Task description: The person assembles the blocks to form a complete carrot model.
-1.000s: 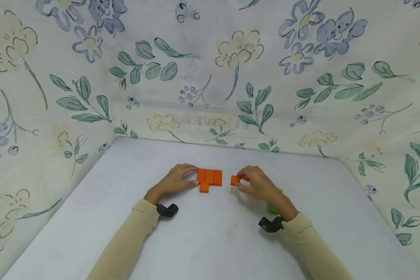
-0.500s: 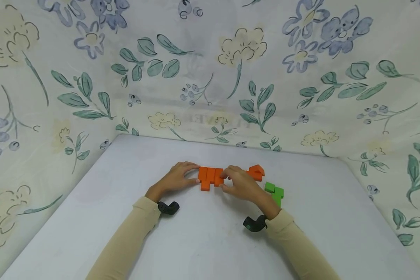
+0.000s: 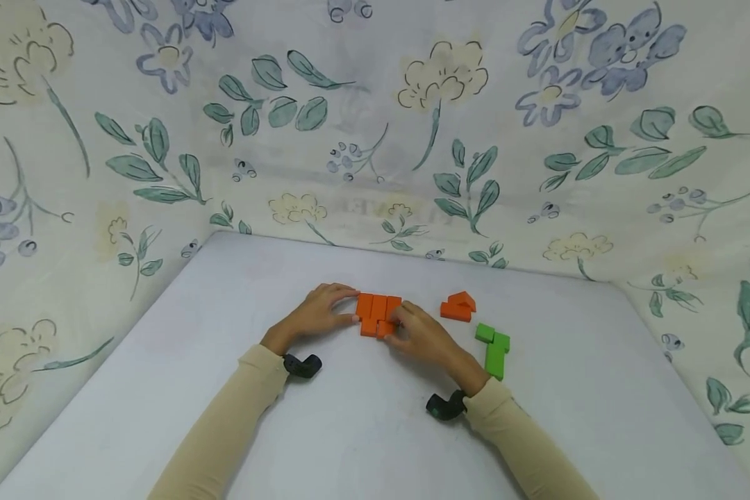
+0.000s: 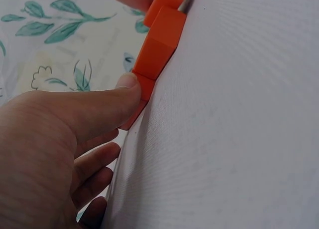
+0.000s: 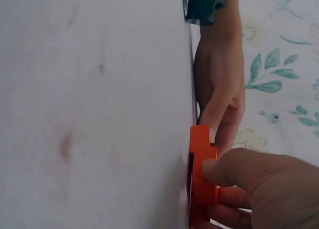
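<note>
A flat cluster of orange blocks (image 3: 375, 307) lies on the white table (image 3: 350, 437). My left hand (image 3: 348, 307) rests against the cluster's left side with straight fingers. In the left wrist view its thumb (image 4: 119, 89) presses the end of the orange blocks (image 4: 159, 44). My right hand (image 3: 395, 326) pinches a small orange block (image 3: 384, 328) at the cluster's lower right edge. The right wrist view shows the thumb (image 5: 219, 166) on that orange block (image 5: 199, 144), with the left hand (image 5: 219, 99) beyond it.
A small heap of orange pieces (image 3: 457, 307) sits right of the hands. Green blocks (image 3: 494, 347) lie just nearer than that, close to my right forearm. Floral cloth walls (image 3: 375, 139) close in the table at the back and both sides.
My right hand carried a small orange block leftward from beside the loose pieces to the cluster's lower right. This uncovered the orange heap and green blocks. The left hand stayed put.
</note>
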Demonstrator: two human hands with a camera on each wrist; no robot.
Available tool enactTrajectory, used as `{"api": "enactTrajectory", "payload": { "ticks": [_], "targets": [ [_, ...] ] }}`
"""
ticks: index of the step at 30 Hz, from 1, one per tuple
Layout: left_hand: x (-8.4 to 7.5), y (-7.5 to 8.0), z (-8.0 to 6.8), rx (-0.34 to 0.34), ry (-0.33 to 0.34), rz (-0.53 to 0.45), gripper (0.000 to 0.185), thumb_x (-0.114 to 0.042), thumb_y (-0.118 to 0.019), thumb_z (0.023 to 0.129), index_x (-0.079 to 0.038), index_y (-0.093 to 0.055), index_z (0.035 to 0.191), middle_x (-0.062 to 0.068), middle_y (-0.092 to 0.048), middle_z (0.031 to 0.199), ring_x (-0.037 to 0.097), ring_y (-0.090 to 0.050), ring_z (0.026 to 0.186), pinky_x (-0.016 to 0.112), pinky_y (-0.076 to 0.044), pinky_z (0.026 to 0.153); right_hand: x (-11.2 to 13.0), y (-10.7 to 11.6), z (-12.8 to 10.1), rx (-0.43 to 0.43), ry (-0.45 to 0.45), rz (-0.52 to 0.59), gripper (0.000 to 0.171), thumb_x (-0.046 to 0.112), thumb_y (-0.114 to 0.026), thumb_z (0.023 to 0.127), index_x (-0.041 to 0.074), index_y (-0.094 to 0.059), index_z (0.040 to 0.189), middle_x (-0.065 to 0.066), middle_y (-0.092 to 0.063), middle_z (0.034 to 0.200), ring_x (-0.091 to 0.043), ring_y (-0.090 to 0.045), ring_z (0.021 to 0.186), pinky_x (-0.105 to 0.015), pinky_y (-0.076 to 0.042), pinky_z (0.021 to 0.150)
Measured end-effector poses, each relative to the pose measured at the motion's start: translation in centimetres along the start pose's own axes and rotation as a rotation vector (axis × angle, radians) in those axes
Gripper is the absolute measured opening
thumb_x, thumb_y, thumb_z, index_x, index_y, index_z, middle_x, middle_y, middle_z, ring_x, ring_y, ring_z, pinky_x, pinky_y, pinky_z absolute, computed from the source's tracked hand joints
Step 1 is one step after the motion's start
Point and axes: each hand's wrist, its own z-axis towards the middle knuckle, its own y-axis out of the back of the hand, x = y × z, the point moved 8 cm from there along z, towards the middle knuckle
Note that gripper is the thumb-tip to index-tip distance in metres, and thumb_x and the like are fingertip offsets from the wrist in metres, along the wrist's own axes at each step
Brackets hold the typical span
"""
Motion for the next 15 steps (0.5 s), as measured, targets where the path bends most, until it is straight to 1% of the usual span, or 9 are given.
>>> {"api": "enactTrajectory", "payload": {
  "ticks": [3, 6, 11, 15],
  "targets": [
    [-0.05, -0.34, -0.05, 0.017, 0.009, -0.02, 0.061, -0.046, -0.07, 0.091, -0.021, -0.054, 0.145, 0.007, -0.048, 0.152, 0.031, -0.038, 0.142, 0.058, -0.03, 0.116, -0.16, -0.29, -0.33, -0.005, -0.013, 0.004, 0.027, 0.023, -0.075, 0.089, 0.009, -0.065, 0.11, -0.001, -0.056, 0.105, -0.014, -0.057, 0.094, -0.033, -0.055, 0.09],
    [0.0, -0.6, -0.13, 0.022, 0.018, -0.021, 0.061, -0.048, -0.069, 0.091, -0.024, -0.053, 0.145, 0.005, -0.047, 0.153, 0.03, -0.037, 0.143, 0.058, -0.031, 0.116, -0.14, -0.31, -0.54, -0.026, 0.004, -0.022, 0.026, 0.023, -0.076, 0.089, 0.009, -0.065, 0.109, -0.001, -0.055, 0.104, -0.013, -0.056, 0.092, -0.031, -0.056, 0.088],
    [-0.06, -0.14, -0.03, -0.006, 0.017, -0.007, 0.06, -0.045, -0.07, 0.091, -0.023, -0.055, 0.144, 0.005, -0.048, 0.152, 0.03, -0.038, 0.142, 0.057, -0.03, 0.116, 0.08, -0.13, -0.41, -0.055, 0.038, -0.052, 0.025, 0.022, -0.074, 0.09, 0.009, -0.066, 0.11, -0.001, -0.055, 0.104, -0.012, -0.055, 0.091, -0.028, -0.055, 0.086],
    [-0.01, 0.04, 0.17, 0.001, 0.015, -0.003, 0.06, -0.045, -0.071, 0.091, -0.022, -0.055, 0.144, 0.005, -0.048, 0.152, 0.03, -0.038, 0.142, 0.057, -0.03, 0.116, 0.23, 0.05, -0.31, -0.068, 0.049, -0.057, 0.025, 0.022, -0.074, 0.09, 0.009, -0.065, 0.11, -0.001, -0.055, 0.104, -0.012, -0.055, 0.09, -0.028, -0.056, 0.085]
  ]
}}
